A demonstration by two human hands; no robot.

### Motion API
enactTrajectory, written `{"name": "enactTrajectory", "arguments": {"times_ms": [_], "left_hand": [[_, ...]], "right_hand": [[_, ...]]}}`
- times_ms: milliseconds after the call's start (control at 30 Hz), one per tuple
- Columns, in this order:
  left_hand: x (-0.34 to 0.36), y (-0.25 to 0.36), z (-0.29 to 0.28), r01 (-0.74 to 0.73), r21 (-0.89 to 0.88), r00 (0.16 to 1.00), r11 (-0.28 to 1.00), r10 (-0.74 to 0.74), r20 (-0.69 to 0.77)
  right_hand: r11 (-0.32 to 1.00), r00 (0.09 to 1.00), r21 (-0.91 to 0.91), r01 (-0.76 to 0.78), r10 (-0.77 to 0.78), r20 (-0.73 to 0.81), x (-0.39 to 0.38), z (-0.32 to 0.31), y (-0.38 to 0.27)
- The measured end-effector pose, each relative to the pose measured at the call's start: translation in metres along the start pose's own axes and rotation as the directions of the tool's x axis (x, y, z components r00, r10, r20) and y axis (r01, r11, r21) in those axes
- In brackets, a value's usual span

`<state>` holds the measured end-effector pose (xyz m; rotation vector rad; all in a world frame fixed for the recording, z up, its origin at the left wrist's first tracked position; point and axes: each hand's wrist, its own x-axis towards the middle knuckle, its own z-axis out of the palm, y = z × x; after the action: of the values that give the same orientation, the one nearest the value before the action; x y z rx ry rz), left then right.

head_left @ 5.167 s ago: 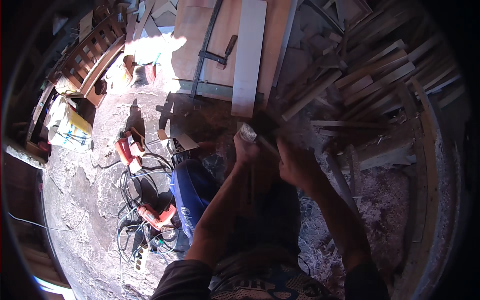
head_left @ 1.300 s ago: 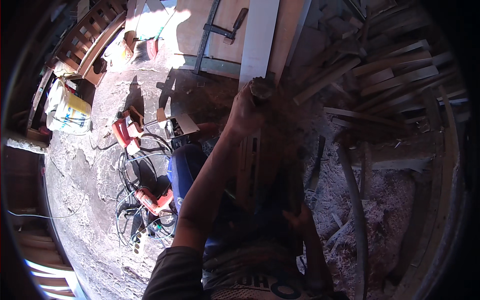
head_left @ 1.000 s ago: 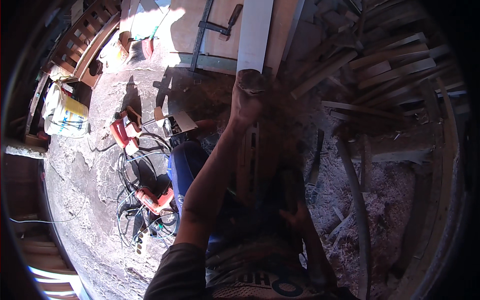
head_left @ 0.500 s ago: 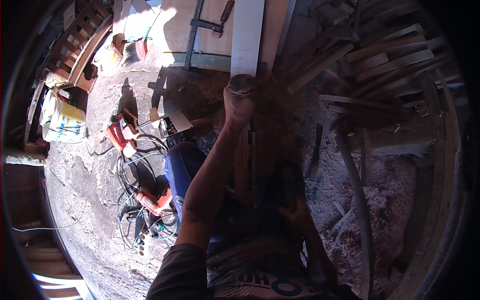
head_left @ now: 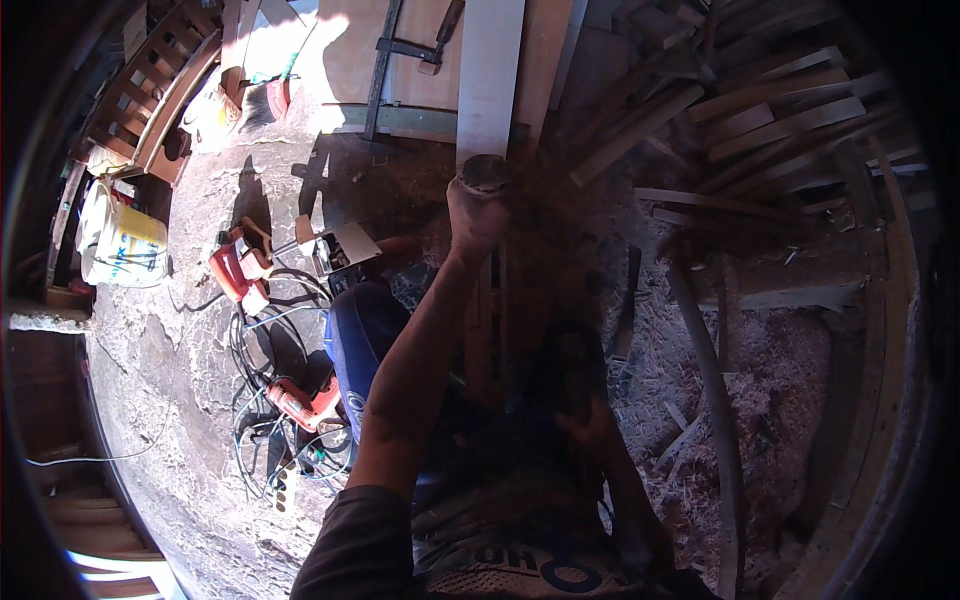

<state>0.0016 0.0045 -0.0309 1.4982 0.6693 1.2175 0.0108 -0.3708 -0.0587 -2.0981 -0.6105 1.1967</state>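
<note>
"Round-topped tool (head_left: 486, 173): where is it sitting?"

"It is poking out of the person's left hand (head_left: 478, 220), its rough, worn top showing just beyond the fist. The grip is hiding everything below."

"So how is that hand holding?"

"It is clenching tightly around the tool. Just nearer the body, a slotted wooden piece (head_left: 483, 340) is running lengthwise below the fist."

"And the right hand (head_left: 592, 428)?"

"It is resting low in shadow, well apart from the tool and near a dark object (head_left: 575, 362). I cannot tell whether it is gripping that; the light is too dim."

"What is lying beyond the fist?"

"A pale board (head_left: 490, 80) is stretching away, its near end appearing right behind the tool's top. I cannot tell whether they are touching. A bar clamp (head_left: 380, 75) is lying left of the board."

"Anything beside the left leg?"

"A red drill (head_left: 305, 402) and another red power tool (head_left: 235, 268) are lying on the floor (head_left: 150, 350) near tangled cables (head_left: 243, 350). Timber pieces (head_left: 780, 125) are piling up at far right."
</note>
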Motion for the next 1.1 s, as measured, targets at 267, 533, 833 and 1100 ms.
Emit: {"name": "enactTrajectory", "arguments": {"times_ms": [267, 533, 833, 1100], "left_hand": [[-0.013, -0.004, 0.004, -0.004, -0.025, 1.000, 1.000, 0.005, 0.017], [-0.020, -0.008, 0.000, 0.048, -0.151, 0.998, 0.987, -0.042, 0.047], [-0.029, -0.016, -0.005, 0.027, -0.186, 0.997, 0.982, -0.013, 0.074], [-0.013, -0.013, 0.001, 0.042, -0.064, 0.998, 0.997, -0.039, 0.049]], "right_hand": [[0.992, 0.994, 0.071, 0.105, -0.107, 0.020, 0.002, -0.010, -0.030], [0.799, 0.799, -0.247, 0.548, -0.587, -0.126, 0.009, -0.041, -0.162], [0.319, 0.525, -0.751, 0.578, -0.850, 0.043, 0.046, -0.049, -0.246], [0.562, 0.574, -0.399, 0.724, -0.812, -0.104, 0.007, -0.076, -0.295]]}}
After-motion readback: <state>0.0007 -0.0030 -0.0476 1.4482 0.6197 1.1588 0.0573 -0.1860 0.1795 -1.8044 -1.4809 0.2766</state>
